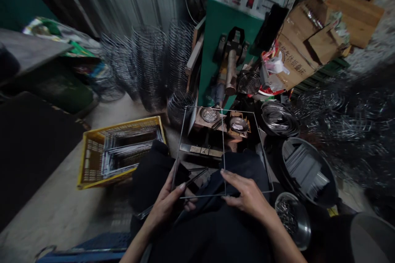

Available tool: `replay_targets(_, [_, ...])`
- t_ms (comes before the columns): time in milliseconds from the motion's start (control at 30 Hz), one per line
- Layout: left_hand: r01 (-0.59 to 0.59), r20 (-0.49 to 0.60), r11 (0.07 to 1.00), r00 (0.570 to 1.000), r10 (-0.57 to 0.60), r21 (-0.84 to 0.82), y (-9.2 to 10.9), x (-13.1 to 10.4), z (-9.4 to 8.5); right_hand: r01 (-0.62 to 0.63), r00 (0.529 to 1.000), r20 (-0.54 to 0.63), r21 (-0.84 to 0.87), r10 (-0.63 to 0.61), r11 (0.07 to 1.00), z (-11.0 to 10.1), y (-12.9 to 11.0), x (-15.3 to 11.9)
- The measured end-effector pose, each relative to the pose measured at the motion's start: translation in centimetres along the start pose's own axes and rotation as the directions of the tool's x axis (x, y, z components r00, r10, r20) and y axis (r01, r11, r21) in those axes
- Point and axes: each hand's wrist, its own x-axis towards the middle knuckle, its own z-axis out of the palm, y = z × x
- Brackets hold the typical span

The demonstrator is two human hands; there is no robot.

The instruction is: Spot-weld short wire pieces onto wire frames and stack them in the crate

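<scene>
We're holding the wire frame over our lap, just this side of the green machine. Our left hand is grasping its near left corner, thumb and fingers closing around the metal. Our right hand is pinching the middle bar low down, thumb and fingertips gripping near the front edge. Beyond it, a small dish is holding shiny bits at the machine's foot. Over on our left, the yellow basket is carrying more wire pieces. On our right, a black tub is holding flat grey strips, and a steel bowl is sitting near it, holding small metal parts.
</scene>
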Motion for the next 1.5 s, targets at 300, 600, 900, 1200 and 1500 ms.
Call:
replay_targets(300, [0.043, 0.029, 0.999, 0.999, -0.043, -0.008, -0.5, 0.7, -0.8, -0.016, 1.0, -0.005, 0.009, 0.016, 1.0, -0.2, 0.3, 0.4])
replay_targets(600, [-0.068, 0.051, 0.996, 0.996, 0.071, -0.064, 0.1, 5.7, -0.7, 0.038, 0.984, -0.166, -0.142, -0.062, 0.989, 0.1, 3.3, 3.5])
replay_targets(900, [-0.229, 0.199, 0.966, 0.948, 0.248, -0.117, 7.1, 21.0, -1.0, -0.095, 0.908, -0.41, -0.406, -0.089, 0.909, -7.6, 8.9, 16.4])
replay_targets(1200, [-0.267, 0.183, 0.958, 0.942, 0.282, -0.103, 10.8, 25.5, 0.4, -0.064, 0.863, -0.493, -0.321, -0.109, 0.945, -9.9, 11.6, 21.8])
replay_targets(1500, [-0.285, 0.193, 0.954, 0.935, 0.297, -0.087, 11.3, 27.1, 0.4, -0.059, 0.839, -0.531, -0.303, -0.117, 0.951, -10.3, 12.5, 23.0])
